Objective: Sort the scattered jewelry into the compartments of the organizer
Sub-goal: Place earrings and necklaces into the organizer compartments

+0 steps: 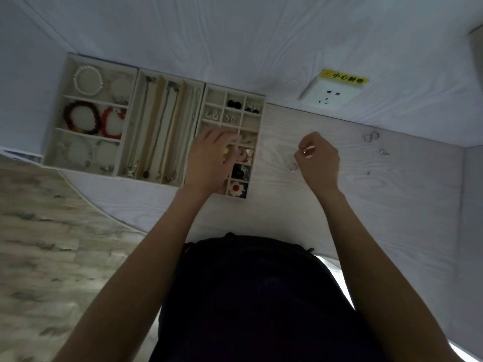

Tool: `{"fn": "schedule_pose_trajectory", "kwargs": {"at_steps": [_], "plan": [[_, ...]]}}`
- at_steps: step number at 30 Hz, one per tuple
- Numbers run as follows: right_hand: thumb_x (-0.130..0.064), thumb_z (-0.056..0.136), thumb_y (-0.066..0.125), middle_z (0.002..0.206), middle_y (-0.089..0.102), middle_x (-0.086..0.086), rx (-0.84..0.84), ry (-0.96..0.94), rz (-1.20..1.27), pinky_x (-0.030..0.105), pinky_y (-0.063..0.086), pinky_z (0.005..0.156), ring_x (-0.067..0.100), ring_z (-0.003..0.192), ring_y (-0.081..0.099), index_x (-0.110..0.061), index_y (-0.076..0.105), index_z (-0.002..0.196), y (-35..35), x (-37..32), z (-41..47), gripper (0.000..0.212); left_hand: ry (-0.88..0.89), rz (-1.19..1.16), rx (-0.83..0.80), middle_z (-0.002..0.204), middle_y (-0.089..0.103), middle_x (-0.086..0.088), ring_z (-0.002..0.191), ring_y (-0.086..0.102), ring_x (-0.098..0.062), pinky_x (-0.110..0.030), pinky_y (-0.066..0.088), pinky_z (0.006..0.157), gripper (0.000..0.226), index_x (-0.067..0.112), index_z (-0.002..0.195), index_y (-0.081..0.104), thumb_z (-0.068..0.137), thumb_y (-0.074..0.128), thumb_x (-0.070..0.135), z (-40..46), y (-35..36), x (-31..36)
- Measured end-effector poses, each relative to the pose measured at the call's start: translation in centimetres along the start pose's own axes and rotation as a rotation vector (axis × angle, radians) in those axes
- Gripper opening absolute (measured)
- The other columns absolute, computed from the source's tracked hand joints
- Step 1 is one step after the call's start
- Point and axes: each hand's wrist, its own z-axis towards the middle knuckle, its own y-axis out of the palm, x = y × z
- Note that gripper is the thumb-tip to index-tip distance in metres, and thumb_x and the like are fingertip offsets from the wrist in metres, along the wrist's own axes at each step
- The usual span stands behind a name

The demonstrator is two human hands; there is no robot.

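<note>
Three beige organizer trays stand side by side at the back left of the white table. The bracelet tray (56, 121) holds several bracelets, the necklace tray (138, 121) holds chains, and the small-compartment tray (258, 142) holds earrings. My left hand (209, 158) hovers over the middle compartments of the small tray, fingers curled round a small yellow piece (225, 151). My right hand (317, 160) is over the table to the right of that tray and pinches a small metal ring or earring (305, 150). A silver hoop (293, 167) lies just left of it.
Loose silver pieces lie at the table's right: a pair of rings (370, 136) and a small piece (384, 152). A wall socket (332, 94) with a yellow warning label sits on the back wall. A side wall (473, 218) bounds the right. The floor (52, 244) shows at left.
</note>
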Motion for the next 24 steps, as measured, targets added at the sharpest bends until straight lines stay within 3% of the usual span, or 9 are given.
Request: {"fn": "schedule_pose_trajectory", "kwargs": {"at_steps": [4, 8, 14, 20, 24], "plan": [[-0.014, 0.083, 0.062, 0.078, 0.066, -0.008, -0.103, -0.111, 0.065, 0.029, 0.056, 0.070, 0.004, 0.070, 0.064, -0.022, 0.060, 0.079, 1.5, -3.7, 0.7, 0.009, -0.130, 0.030, 0.122, 0.104, 0.067, -0.005, 0.096, 0.058, -0.026, -0.031, 0.041, 0.087, 0.021, 0.013, 0.104, 0.067, 0.087, 0.053, 0.012, -1.0, -2.4, -3.1], [-0.018, 0.080, 0.064, 0.080, 0.070, -0.006, -0.192, -0.219, 0.072, 0.033, 0.056, 0.071, 0.008, 0.073, 0.065, -0.021, 0.068, 0.085, 4.0, -7.4, 1.2, 0.006, -0.197, 0.031, 0.121, 0.106, 0.065, -0.008, 0.096, 0.056, -0.031, -0.036, 0.042, 0.085, 0.025, 0.011, 0.108, 0.064, 0.088, 0.049, 0.017, -1.2, -3.1, -4.3], [-0.022, 0.074, 0.070, 0.077, 0.066, -0.008, -0.286, -0.178, 0.016, 0.034, 0.054, 0.072, 0.012, 0.075, 0.063, -0.027, 0.063, 0.075, 6.8, -10.0, 2.0, 0.008, -0.225, 0.032, 0.087, 0.109, 0.064, -0.007, 0.101, 0.055, -0.031, -0.039, 0.045, 0.085, 0.025, 0.013, 0.109, 0.064, 0.088, 0.052, 0.015, -0.9, -2.6, -4.6], [-0.026, 0.076, 0.071, 0.093, 0.060, 0.000, -0.266, -0.156, -0.076, 0.023, 0.033, 0.070, 0.019, 0.093, 0.055, -0.021, 0.072, 0.083, 7.1, -10.2, 2.8, 0.008, -0.205, 0.010, 0.097, 0.108, 0.065, -0.004, 0.101, 0.053, -0.025, -0.032, 0.042, 0.086, 0.023, 0.014, 0.108, 0.066, 0.088, 0.055, 0.016, -1.0, -2.1, -4.7], [-0.028, 0.083, 0.066, 0.101, 0.061, 0.004, -0.275, -0.198, -0.172, 0.023, 0.030, 0.072, 0.022, 0.100, 0.052, -0.020, 0.074, 0.092, 6.9, -9.5, 2.8, 0.014, -0.199, 0.000, 0.105, 0.108, 0.065, -0.004, 0.100, 0.054, -0.025, -0.032, 0.043, 0.086, 0.024, 0.015, 0.108, 0.066, 0.087, 0.056, 0.016, -1.2, -1.7, -5.1]]}}
